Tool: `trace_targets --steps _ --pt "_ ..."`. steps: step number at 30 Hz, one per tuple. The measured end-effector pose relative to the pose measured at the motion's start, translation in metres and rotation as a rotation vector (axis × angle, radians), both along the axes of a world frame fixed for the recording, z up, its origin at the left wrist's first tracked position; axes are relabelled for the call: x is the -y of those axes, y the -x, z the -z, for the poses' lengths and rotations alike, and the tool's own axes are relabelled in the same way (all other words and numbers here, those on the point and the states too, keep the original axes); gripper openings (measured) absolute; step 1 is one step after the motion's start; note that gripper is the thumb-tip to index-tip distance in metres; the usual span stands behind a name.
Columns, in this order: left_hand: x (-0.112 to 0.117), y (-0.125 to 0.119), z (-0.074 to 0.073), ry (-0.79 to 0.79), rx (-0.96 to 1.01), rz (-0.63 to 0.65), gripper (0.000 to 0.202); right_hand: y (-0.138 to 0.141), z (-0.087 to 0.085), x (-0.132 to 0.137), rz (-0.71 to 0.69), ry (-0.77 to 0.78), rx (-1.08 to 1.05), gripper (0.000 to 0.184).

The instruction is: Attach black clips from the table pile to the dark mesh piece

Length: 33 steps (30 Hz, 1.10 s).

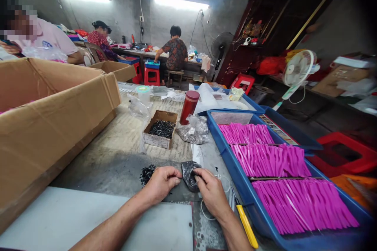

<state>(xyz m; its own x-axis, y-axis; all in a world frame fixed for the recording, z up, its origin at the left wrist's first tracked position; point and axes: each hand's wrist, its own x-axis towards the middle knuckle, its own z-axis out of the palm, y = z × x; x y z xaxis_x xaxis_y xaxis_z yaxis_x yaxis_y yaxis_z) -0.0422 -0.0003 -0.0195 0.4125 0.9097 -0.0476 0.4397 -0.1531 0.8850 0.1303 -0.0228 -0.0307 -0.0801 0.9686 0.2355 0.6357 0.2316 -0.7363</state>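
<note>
My left hand [165,182] is closed in a pinch, with thumb and forefinger together; whatever is between them is too small to make out. Just behind it on the worktable lies a loose pile of small black parts [146,174]. A small clear plastic bag with dark contents [189,175] rests between my two hands. At its right edge, my right hand [212,192] is also closed in a pinch, thumb against forefinger. Its fingertips overlap the bag, and what they grip cannot be seen clearly.
A blue tray [232,180] at right holds rows of magenta strips [306,204]. A yellow-handled tool [246,225] lies beside it. Farther back are a carton of black parts [157,141] and a red canister [189,106]. A large cardboard box [55,133] borders the left; several people sit beyond.
</note>
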Motion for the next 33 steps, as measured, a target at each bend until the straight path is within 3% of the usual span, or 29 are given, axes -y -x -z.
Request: trace_targets --steps 6,17,25,33 --pt "-0.001 0.000 0.000 -0.041 0.015 -0.026 0.011 0.000 0.002 0.003 0.066 0.035 -0.199 0.014" --pt "0.003 -0.004 -0.006 -0.107 -0.011 0.001 0.010 0.007 0.001 0.002 0.048 0.254 -0.831 0.017" --pt "0.009 -0.006 -0.007 -0.101 0.005 0.028 0.011 0.015 0.000 0.005 -0.016 0.354 -1.033 0.019" --pt "0.008 -0.007 -0.007 -0.106 0.008 0.021 0.013 0.015 0.002 0.006 -0.062 0.329 -1.004 0.017"
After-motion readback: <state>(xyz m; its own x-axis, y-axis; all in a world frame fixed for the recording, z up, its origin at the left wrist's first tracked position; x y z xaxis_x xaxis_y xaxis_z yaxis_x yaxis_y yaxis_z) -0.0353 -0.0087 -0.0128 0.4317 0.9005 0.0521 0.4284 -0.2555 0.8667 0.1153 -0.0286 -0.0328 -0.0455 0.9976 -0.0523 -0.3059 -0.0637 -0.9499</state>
